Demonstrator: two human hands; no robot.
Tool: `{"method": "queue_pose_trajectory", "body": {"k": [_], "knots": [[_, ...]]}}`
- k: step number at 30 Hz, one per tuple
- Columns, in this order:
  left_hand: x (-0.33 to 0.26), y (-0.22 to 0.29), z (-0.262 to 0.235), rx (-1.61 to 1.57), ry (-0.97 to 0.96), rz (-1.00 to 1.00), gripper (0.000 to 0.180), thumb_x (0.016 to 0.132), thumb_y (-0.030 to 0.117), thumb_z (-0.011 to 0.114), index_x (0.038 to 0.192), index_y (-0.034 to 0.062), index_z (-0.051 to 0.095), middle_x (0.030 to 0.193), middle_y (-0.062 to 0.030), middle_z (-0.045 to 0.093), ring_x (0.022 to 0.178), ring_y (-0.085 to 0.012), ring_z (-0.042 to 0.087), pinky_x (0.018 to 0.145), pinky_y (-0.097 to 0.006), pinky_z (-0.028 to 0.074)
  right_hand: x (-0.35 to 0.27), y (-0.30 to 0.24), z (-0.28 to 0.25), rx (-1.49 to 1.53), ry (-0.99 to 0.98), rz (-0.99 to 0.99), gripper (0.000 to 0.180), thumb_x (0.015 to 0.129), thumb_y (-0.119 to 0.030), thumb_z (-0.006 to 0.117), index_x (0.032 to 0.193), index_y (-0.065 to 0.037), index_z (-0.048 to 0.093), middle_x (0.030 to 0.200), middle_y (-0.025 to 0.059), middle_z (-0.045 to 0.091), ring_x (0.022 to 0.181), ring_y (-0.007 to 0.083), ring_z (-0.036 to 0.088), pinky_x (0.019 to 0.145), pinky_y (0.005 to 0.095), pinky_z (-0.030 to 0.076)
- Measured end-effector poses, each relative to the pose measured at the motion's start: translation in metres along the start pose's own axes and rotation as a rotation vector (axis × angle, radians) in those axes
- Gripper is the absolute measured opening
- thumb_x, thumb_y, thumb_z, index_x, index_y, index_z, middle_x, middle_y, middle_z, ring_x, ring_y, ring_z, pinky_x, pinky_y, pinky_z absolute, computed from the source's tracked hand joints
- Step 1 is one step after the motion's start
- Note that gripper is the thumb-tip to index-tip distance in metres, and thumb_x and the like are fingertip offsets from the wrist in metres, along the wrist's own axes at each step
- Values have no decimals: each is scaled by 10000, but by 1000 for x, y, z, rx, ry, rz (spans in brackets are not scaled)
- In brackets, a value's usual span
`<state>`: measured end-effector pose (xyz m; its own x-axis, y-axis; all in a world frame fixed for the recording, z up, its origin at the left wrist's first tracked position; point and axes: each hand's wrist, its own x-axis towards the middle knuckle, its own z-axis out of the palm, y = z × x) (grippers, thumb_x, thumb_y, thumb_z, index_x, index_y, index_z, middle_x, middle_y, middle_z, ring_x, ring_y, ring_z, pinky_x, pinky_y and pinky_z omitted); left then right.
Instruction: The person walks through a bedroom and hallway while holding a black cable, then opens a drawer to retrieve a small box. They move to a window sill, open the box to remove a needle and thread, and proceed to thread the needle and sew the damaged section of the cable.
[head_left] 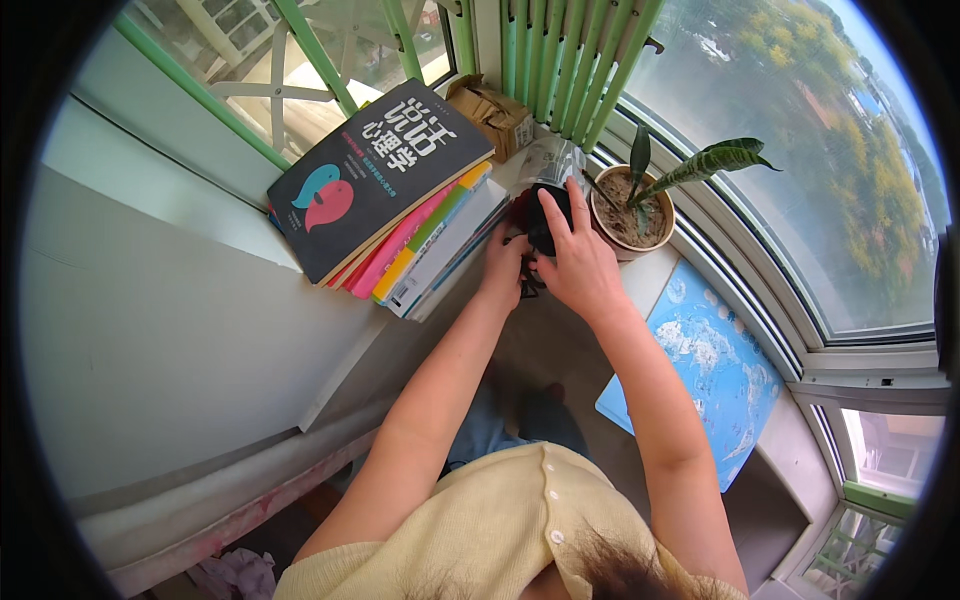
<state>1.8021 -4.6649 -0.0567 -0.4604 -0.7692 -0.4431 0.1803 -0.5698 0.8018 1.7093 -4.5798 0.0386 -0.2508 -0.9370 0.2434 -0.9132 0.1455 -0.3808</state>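
I'm at home, in a bay-window corner high above treetops. On the pale window ledge [560, 330] sit a stack of colourful paperback books [395, 215], a round clay pot with a striped green plant [640, 205], and a blue world-map mat [710, 370] near its right edge.

Glossy paper book cover [375, 180]; matt cardboard box [497, 115].

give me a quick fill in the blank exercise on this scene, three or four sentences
1. The right hand grips a small ____-coloured object on the windowsill.
2. The left hand is beside a stack of ____.
3. The potted plant stands on the ____ side of the hands.
4. A map mat coloured ____ lies under the right forearm.

Missing words: black; books; right; blue
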Motion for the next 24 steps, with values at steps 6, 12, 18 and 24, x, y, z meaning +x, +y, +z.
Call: {"method": "queue_pose_trajectory", "body": {"k": [6, 12, 18, 24], "knots": [[-2, -4, 2, -16, 9, 50, 551, 836, 130, 587, 1359, 144, 415, 978, -34, 562, 640, -81, 523, 472, -220, 375, 4, 13, -6, 98, -5, -107, 682, 730, -92, 647, 1371, -156, 422, 1460, 268, 280, 907, 401, 637, 721, 430, 548], [-39, 14, 4, 38, 80, 81, 449, 879, 161, 646, 1252, 105, 402, 965, -31, 561, 669, -76, 509, 490, -222, 406, -6, 0, -17, 104, 47, -67, 618, 748, -67, 610, 1338, -182, 465, 1412, 290, 348, 911, 416, 636, 737, 445, 549], [-76, 40, 18, 151, 141, 292, 506, 850, 212, 720, 1202, 69, 385, 947, -50, 586, 694, -94, 530, 521, -222, 435, -2, -13, -58, 328, 98, 29, 482, 857, -85, 532, 1329, -145, 462, 1359, 279, 437, 994, 428, 605, 828, 447, 509], [-67, 34, 11, 370, 48, 600, 759, 772, 117, 774, 1377, 52, 320, 1159, -112, 570, 939, -171, 588, 751, -287, 513, 13, -14, -65, 477, 56, 131, 411, 884, -77, 497, 1294, -63, 474, 1286, 233, 518, 1098, 420, 549, 915, 443, 458]]}}
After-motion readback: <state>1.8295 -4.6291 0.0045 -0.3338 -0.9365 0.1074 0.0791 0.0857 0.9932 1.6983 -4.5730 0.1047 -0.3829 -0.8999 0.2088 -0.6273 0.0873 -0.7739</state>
